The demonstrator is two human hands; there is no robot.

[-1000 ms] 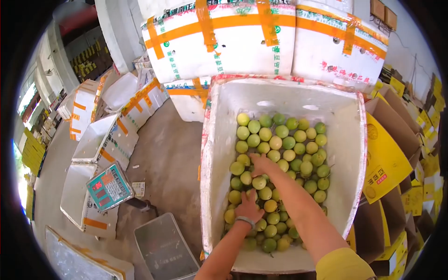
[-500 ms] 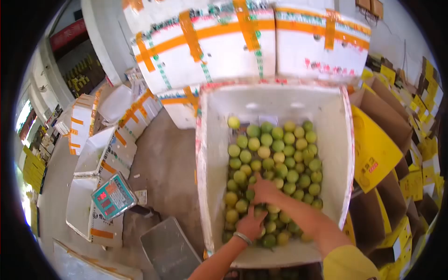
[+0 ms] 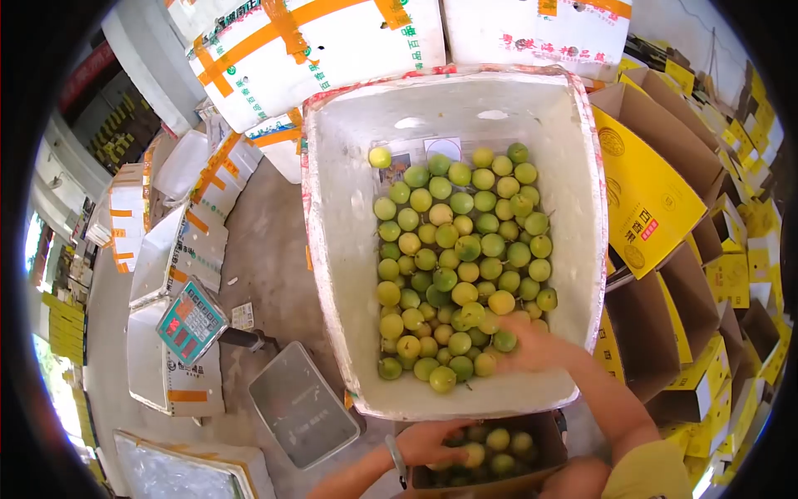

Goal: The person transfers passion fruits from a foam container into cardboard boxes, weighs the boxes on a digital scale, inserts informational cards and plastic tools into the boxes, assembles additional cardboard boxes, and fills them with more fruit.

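Observation:
Many round green-yellow passion fruits (image 3: pixel 445 258) lie in a large white foam box (image 3: pixel 328 333) in front of me. My right hand (image 3: pixel 532 345) reaches in at the lower right, its slightly blurred fingers closed around a passion fruit (image 3: pixel 504 341). Below the foam box stands a smaller cardboard box (image 3: pixel 499 482) with several passion fruits (image 3: pixel 501 463) in it. My left hand (image 3: pixel 436 445), with a band on its wrist, is over that box's left side. Its fingers are apart, the tips beside a passion fruit (image 3: pixel 473 454).
A scale display (image 3: pixel 191 320) on a post and its grey platform (image 3: pixel 303 407) stand to the left. Open foam boxes (image 3: pixel 158 366) line the far left. Taped foam boxes (image 3: pixel 332 50) are stacked behind. Yellow cardboard boxes (image 3: pixel 648 191) crowd the right side.
My left hand has gone from the fruits in the foam box down to the cardboard box. My right hand has shifted right and toward me. The view has tilted downward, showing the cardboard box.

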